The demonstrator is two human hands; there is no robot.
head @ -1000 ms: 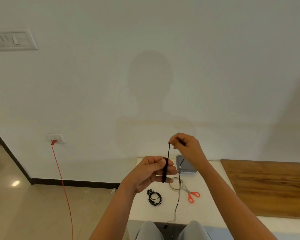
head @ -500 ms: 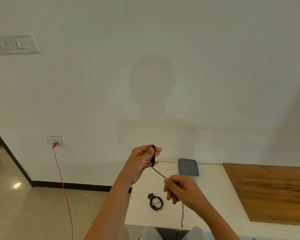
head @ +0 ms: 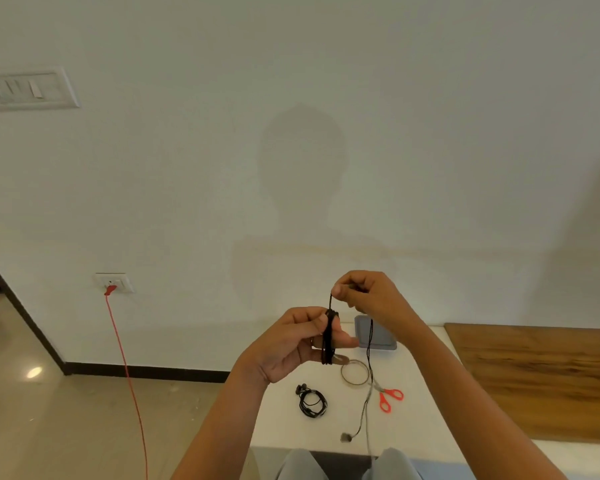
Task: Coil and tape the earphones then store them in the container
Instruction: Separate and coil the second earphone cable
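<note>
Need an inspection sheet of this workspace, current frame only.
Surface: white table; wooden panel at its right.
Job's things: earphones partly coiled round left hand; second coiled earphones, grey container, tape roll, scissors on table.
Clutter: nothing seen.
Grippers: left hand grips coil; right hand pinches cord above it.
Cables: loose tail trails to table's near edge; red cable from wall socket to floor.
Surroundings: white wall, switch plate.
</note>
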